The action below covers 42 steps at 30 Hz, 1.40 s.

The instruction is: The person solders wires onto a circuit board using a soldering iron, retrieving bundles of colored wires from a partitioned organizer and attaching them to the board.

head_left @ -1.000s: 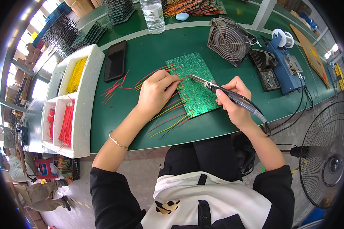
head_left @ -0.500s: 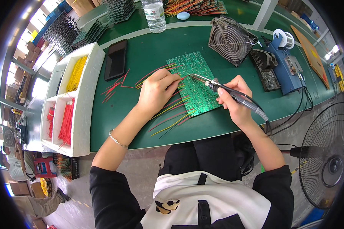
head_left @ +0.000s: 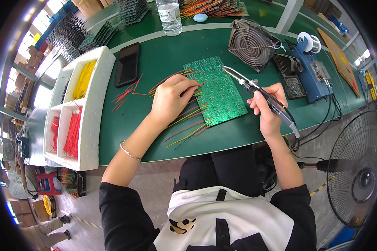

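A green circuit board [head_left: 225,93] lies on the bench, with red, yellow and dark wires [head_left: 187,119] sticking out along its left side. My left hand [head_left: 170,98] is closed in a pinch at that edge, on a thin red wire [head_left: 200,85] whose end just shows past the fingertips. In my right hand [head_left: 272,112] is a soldering iron [head_left: 250,86] with a black and grey handle. The iron's tip points up and left, over the board's upper right edge and apart from the pinched wire. A cable trails from its handle.
Left of the board stand a white foam box [head_left: 94,106] of yellow and red wires, a black phone [head_left: 127,65] and loose red wires [head_left: 127,94]. Beyond it are a square fan [head_left: 255,46], a water bottle [head_left: 169,19] and a blue soldering station [head_left: 312,71]. A floor fan [head_left: 356,171] stands right.
My right hand has drawn the soldering iron back to the right, and its tip has left the spot by my left fingertips. My left hand stays in nearly the same place.
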Tool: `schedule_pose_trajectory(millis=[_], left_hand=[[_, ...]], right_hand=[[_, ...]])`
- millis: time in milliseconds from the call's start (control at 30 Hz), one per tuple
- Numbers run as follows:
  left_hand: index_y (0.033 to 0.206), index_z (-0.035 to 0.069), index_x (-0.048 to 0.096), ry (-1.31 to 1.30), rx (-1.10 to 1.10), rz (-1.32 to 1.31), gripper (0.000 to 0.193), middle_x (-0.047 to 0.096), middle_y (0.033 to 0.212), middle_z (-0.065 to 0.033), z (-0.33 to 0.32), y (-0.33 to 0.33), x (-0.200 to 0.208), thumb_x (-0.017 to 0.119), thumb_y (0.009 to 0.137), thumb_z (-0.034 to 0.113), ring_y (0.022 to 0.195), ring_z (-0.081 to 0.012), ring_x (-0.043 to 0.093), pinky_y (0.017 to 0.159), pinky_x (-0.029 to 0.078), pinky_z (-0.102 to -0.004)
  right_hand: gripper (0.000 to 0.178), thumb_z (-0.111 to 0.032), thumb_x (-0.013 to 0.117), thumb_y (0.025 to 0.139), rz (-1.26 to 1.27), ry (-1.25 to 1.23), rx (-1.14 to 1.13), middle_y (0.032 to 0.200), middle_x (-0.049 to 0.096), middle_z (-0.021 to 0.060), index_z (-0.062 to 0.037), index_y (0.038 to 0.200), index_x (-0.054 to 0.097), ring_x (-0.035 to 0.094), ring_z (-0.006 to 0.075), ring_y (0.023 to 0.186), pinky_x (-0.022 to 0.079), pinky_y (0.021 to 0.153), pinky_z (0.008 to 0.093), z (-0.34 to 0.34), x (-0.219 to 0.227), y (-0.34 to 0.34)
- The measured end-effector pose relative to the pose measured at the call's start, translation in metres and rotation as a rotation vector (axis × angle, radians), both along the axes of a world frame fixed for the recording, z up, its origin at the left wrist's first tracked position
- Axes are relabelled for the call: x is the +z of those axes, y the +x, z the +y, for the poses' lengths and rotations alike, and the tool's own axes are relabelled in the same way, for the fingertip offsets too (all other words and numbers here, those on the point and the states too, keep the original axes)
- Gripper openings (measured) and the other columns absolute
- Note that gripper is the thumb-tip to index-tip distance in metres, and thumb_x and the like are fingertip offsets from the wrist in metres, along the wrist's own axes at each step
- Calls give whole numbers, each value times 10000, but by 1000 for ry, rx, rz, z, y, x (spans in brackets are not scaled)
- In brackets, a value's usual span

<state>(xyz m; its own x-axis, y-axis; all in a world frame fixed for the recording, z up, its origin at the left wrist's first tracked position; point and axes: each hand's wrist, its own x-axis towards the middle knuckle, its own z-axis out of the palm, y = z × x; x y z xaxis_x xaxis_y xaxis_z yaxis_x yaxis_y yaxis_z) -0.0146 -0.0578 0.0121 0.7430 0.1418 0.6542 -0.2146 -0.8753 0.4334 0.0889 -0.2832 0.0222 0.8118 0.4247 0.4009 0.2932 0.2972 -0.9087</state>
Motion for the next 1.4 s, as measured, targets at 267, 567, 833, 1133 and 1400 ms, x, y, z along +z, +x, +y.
schedule_pose_trajectory(millis=[267,567,833,1133,1400], left_hand=[[842,57,686,-71,133,-10,117,638,777,-56,11,-25,35,666,739,7,639,-152,607,539,495,-236],[846,35,680,44,-53,17,157,617,729,-81,-23,-16,19,695,697,-13,621,-182,582,564,469,-281],[831,55,678,75,-41,56,131,565,743,-57,-21,-7,7,694,708,16,617,-179,553,534,450,-283],[820,45,662,131,-127,-5,130,555,730,-57,-18,-6,5,697,701,7,591,-180,540,526,442,-289],[816,32,657,146,-134,-37,126,547,719,-57,-18,-5,2,695,700,1,586,-183,549,530,452,-292]], right_hand=[[168,-83,584,848,-11,1,-99,610,522,55,-32,826,425,460,60,480,516,582,262,-4,2,-7],[177,-29,625,811,143,-137,-2,626,556,53,-30,842,451,499,55,480,498,520,215,-12,1,-32],[179,-46,631,813,157,-152,34,624,556,53,-28,829,454,502,54,477,493,504,207,-11,0,-30],[209,-58,667,798,172,-110,34,669,595,59,-31,804,459,567,64,540,429,438,174,-13,-4,-30],[211,-41,654,803,156,-97,62,666,586,53,-34,795,443,572,72,558,468,503,197,-12,-6,-29]])
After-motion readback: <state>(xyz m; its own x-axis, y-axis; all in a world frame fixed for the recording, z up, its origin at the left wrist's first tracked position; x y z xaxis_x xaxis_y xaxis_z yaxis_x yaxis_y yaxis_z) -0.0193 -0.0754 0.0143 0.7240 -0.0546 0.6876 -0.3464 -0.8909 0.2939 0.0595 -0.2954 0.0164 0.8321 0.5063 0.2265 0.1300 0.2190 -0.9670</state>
